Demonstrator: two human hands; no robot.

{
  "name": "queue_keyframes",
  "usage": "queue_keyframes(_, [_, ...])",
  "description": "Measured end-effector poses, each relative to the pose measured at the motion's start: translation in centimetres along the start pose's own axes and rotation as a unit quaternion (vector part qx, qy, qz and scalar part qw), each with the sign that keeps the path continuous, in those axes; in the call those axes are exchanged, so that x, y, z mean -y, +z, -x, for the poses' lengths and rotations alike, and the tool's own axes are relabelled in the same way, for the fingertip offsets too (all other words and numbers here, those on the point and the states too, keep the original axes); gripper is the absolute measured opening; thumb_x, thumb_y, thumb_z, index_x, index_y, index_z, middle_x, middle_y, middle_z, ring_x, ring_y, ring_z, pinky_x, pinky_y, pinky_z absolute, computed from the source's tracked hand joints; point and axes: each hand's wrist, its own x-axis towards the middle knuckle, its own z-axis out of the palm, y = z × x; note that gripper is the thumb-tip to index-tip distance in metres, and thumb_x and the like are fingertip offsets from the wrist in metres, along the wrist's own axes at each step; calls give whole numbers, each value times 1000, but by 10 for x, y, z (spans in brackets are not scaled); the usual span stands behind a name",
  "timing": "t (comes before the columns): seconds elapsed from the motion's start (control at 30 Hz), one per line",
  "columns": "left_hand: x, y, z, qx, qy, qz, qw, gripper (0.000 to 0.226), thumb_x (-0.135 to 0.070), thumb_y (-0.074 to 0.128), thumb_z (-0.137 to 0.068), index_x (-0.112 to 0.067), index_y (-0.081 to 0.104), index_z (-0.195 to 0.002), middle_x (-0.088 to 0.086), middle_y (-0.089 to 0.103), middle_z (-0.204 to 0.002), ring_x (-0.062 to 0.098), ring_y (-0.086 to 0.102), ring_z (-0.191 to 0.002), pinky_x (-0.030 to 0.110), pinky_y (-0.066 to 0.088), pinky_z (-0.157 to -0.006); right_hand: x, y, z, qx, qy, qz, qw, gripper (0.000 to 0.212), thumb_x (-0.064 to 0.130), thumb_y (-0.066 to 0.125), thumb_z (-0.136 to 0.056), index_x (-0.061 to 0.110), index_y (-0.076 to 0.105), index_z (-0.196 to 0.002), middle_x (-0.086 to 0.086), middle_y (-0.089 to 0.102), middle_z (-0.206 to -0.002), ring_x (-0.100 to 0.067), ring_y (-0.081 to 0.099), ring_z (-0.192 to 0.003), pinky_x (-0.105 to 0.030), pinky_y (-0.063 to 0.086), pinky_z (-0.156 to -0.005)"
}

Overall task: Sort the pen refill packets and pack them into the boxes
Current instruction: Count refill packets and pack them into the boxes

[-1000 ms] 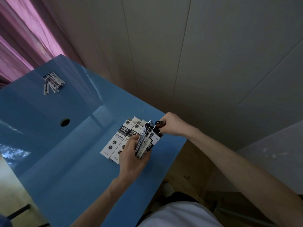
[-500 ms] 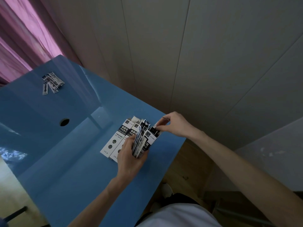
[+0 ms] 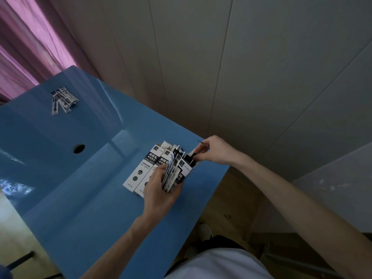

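Observation:
On the blue table (image 3: 84, 198), near its right edge, two white-and-black refill boxes (image 3: 141, 168) lie flat side by side. My left hand (image 3: 159, 190) grips a fanned bundle of refill packets (image 3: 171, 174) together with a third box (image 3: 186, 170), whose open top points away from me. My right hand (image 3: 213, 150) pinches a dark packet (image 3: 193, 156) at that box's open mouth. A loose pile of more packets (image 3: 63, 100) lies at the table's far left corner.
A round cable hole (image 3: 79, 148) sits in the table left of the boxes. A pink curtain (image 3: 30, 41) hangs at the far left, and a panelled wall runs close behind the table. The table's right edge drops to a wooden floor (image 3: 227, 206).
My right hand has shifted slightly right and up at the box mouth, now pinching a packet there. My left hand keeps hold of the bundle and the box, almost unmoved.

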Motion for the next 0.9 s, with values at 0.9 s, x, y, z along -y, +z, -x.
queue_keyframes(0.9, [-3, 13, -12, -6, -60, -24, 998, 48, -30, 85, -78, -23, 60, -118, -16, 62, -105, 8, 61, -90, 37, 55, -74, -4, 20, -7, -1, -30, -61, 998, 15, 34, 80, -88, 20, 82, -91, 1, 78, -92, -15, 68, -81, -37, 51, -71])
